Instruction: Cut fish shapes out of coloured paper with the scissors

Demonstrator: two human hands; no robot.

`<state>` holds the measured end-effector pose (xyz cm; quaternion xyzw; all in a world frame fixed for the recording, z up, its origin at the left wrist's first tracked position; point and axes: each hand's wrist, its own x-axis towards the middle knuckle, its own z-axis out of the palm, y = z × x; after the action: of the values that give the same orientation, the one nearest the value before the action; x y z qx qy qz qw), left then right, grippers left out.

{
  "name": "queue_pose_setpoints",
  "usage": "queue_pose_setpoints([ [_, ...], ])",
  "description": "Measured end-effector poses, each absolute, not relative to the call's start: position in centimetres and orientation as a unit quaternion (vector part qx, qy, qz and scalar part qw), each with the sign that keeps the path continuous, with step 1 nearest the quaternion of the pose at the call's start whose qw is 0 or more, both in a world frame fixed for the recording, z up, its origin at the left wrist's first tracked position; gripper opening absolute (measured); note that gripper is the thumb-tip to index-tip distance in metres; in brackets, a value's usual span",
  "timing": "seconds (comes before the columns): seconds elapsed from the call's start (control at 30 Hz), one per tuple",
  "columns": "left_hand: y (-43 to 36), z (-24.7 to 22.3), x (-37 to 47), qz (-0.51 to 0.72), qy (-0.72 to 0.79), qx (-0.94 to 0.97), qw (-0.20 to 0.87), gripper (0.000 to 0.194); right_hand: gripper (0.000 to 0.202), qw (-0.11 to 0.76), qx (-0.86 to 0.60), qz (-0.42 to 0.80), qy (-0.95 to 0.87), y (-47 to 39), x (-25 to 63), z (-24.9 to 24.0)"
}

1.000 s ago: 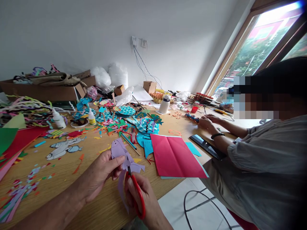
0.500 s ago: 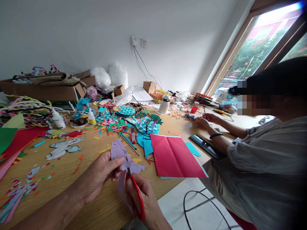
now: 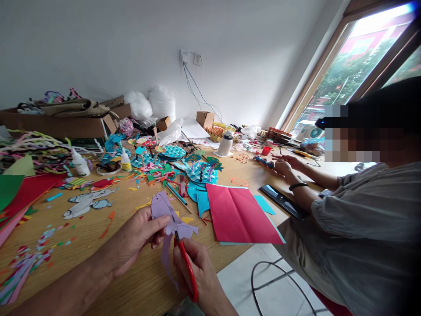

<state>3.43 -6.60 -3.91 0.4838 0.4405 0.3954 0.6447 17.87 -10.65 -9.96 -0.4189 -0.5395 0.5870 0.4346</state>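
Pinching a lilac paper fish between thumb and fingers, the person's left hand holds it above a wooden table; the right hand is wrapped round the red handles of a pair of scissors. The fish is probably very light, thin and flexible, more crisp than slippery, and likely to bend or tear at its narrow tail and fins. Its broad middle, where the left thumb presses, seems the safest place to take hold. Taking twelve o'clock as straight ahead, the fish lies between one and two o'clock from the left hand and at eleven from the right, its head pointing to eleven and its tail to about four. The dark blades meet its lower edge near the tail; whether they are parted cannot be told. A lilac strip hangs below. Pale fish cutouts lie at ten o'clock from the left hand, and a creased red sheet lies between one and two from the right.
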Motion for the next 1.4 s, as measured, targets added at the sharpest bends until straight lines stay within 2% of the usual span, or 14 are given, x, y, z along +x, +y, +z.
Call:
queue_pose_setpoints([
  [0.27,-6.6,-4.2,3.3,0.396,0.452,0.495,0.628,0.024,0.033,0.431,-0.415,0.574,-0.559,-10.6,17.9,-9.4],
  [0.43,-6.6,-4.0,3.3,0.380,0.456,0.503,0.628,0.025,0.035,0.422,-0.431,0.554,-0.573,-10.7,17.9,-9.0],
  [0.63,-6.7,-4.0,3.2,0.374,0.451,0.504,0.635,0.025,0.038,0.430,-0.403,0.593,-0.549,-10.7,17.7,-9.0],
  [1.07,-6.4,-4.2,3.0,0.366,0.453,0.511,0.632,0.027,0.033,0.439,-0.423,0.551,-0.570,-10.6,18.0,-10.4],
  [1.4,-6.4,-4.0,2.9,0.373,0.466,0.509,0.620,0.025,0.031,0.425,-0.425,0.551,-0.579,-10.7,17.8,-9.4],
])
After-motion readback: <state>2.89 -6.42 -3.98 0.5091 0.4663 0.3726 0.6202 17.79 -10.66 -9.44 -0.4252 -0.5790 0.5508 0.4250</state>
